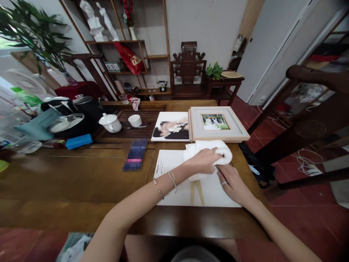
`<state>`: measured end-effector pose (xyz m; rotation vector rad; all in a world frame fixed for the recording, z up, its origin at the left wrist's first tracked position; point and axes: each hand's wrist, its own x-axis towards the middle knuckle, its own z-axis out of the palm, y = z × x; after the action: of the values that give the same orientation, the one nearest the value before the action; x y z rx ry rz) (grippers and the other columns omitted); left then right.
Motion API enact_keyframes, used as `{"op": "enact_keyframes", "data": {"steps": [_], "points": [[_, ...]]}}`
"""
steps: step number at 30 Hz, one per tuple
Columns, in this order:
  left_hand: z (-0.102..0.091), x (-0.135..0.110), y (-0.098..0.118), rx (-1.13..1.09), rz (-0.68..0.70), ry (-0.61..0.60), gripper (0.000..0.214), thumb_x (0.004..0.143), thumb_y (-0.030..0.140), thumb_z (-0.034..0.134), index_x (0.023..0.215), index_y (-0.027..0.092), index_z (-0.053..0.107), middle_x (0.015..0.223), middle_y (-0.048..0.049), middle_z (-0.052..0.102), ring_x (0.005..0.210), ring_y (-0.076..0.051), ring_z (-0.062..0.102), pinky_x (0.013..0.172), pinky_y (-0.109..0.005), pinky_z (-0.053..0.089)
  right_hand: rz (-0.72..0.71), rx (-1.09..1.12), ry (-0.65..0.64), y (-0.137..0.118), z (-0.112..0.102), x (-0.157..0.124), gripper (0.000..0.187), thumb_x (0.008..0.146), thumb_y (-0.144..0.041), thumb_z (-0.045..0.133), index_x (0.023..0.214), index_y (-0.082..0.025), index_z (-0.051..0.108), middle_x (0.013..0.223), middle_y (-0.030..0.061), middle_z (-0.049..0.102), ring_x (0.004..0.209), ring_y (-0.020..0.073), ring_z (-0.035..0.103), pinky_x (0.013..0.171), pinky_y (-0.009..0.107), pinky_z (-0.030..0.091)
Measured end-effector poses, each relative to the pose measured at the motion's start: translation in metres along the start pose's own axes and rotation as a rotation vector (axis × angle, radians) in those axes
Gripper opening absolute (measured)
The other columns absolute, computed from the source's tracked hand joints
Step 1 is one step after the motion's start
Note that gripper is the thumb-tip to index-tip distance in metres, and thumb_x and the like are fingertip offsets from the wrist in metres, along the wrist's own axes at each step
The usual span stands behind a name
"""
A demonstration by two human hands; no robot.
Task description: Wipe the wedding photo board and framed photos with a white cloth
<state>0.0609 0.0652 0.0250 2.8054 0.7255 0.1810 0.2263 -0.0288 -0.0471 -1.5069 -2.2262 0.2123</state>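
Head camera view: a white panel (181,195) lies on a wooden table (109,187) at lower centre. The left hand (204,161) grips a bunched white cloth (201,146) over the panel's upper part. The right hand (230,185) rests on the panel's right side, fingers extended, fingertips by the cloth. Just above, right of centre, a framed photo (237,123) lies beside a portrait print (171,127).

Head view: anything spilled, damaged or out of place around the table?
The white cables lie in a loose tangle on the red floor, right of the table, rather than neatly coiled. I see no spill or damage on the table, though the white cloth hides part of the white panel.
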Motion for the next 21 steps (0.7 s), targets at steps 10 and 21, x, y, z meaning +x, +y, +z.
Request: {"op": "enact_keyframes", "data": {"steps": [10, 21], "points": [[0.0, -0.089, -0.032, 0.208, -0.149, 0.002, 0.032, 0.07, -0.005, 0.048, 0.089, 0.013, 0.067, 0.137, -0.0156, 0.051, 0.128, -0.034, 0.045, 0.101, -0.05, 0.04, -0.016, 0.013, 0.002, 0.003, 0.004, -0.002, 0.046, 0.097, -0.023, 0.034, 0.143, -0.021, 0.035, 0.146, 0.012, 0.045, 0.139, 0.0254, 0.035, 0.108, 0.051, 0.035], [0.007, -0.178, 0.032, 0.035, -0.153, -0.021, 0.014, 0.081, 0.027, 0.064, 0.086, 0.021, 0.075, 0.151, -0.0082, 0.034, 0.138, -0.037, 0.031, 0.11, -0.055, 0.03, -0.016, 0.0, 0.005, 0.003, 0.004, -0.002, 0.047, 0.097, -0.024, 0.035, 0.144, -0.022, 0.034, 0.147, 0.0116, 0.044, 0.14, 0.0236, 0.034, 0.11, 0.051, 0.035]]}}
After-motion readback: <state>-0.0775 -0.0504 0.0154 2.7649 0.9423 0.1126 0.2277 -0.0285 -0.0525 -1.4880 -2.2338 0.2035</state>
